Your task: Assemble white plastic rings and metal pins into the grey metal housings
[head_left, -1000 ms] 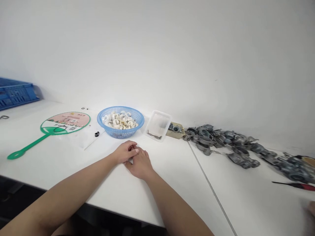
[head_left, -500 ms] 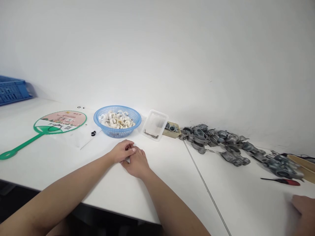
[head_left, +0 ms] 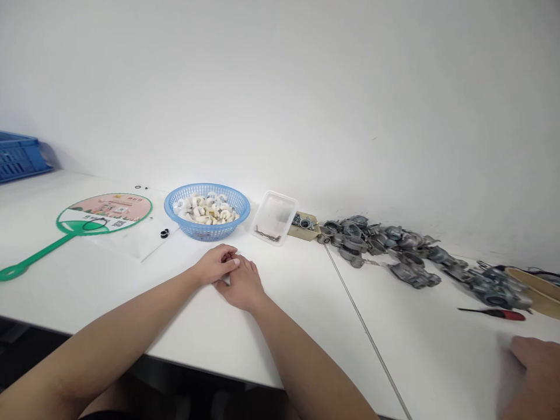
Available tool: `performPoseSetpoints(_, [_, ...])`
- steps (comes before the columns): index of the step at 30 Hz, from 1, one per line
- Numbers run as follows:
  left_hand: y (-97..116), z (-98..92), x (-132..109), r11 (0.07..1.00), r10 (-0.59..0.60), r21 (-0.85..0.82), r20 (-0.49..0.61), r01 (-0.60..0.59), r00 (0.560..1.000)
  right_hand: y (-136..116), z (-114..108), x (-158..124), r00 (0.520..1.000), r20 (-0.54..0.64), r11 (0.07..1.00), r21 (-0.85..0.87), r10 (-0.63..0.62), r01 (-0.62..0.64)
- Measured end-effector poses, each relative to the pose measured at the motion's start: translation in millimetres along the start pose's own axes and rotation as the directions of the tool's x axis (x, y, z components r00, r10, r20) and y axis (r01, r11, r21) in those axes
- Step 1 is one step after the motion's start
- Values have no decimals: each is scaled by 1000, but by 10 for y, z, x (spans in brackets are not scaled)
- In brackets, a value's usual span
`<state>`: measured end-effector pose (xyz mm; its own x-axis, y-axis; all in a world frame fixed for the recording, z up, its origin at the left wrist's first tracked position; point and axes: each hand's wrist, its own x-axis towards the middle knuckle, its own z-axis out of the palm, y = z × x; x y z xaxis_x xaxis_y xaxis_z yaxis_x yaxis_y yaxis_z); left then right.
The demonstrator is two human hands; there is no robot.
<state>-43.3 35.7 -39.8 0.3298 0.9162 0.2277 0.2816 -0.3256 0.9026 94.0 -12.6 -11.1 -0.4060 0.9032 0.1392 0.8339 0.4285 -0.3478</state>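
Observation:
Both of my hands rest together on the white table (head_left: 184, 312), in front of the blue basket. My left hand (head_left: 215, 265) has loosely bent fingers with a gap between thumb and forefinger, and its thumb lies against the other hand. Palm down beside it is my right hand (head_left: 242, 284), its fingers extended and partly overlapped by the left. No object shows in either hand. Nearest to them stands a blue plastic basket (head_left: 205, 232) full of white curved plastic pieces (head_left: 205, 210). A clear plastic tub (head_left: 280, 211) with thin metal pins (head_left: 268, 234) leans next to it.
A green-handled fan (head_left: 39, 256) and a blue crate (head_left: 21, 156) are leftward. Right of the tub come a tan tray (head_left: 301, 234) and piled grey metal castings (head_left: 363, 239). A red-and-black screwdriver (head_left: 503, 314) lies near another person's hand (head_left: 536, 356).
The whole view has shifted slightly, with things appearing a little higher and further left. My hands keep the same resting pose. The other person's hand still lies at the right edge.

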Motion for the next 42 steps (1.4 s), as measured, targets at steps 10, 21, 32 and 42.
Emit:
performPoseSetpoints(10, [-15,5,4,1000,-4,-5,-5,4,1000,-13,-14,-1,1000,25,1000,-8,17,-16])
performPoseSetpoints(21, [-4,5,-3,1000,-7,7,-6,7,1000,-3,-5,-4,1000,-12,1000,-5,-9,9])
performPoseSetpoints(32, [22,4,-9,1000,-16,-4,-5,16,1000,6,11,0,1000,-23,1000,-3,-10,10])
performPoseSetpoints(42, [-10,8,1,1000,1,-5,-8,-1,1000,-3,-3,-8,1000,-6,1000,-7,-9,8])
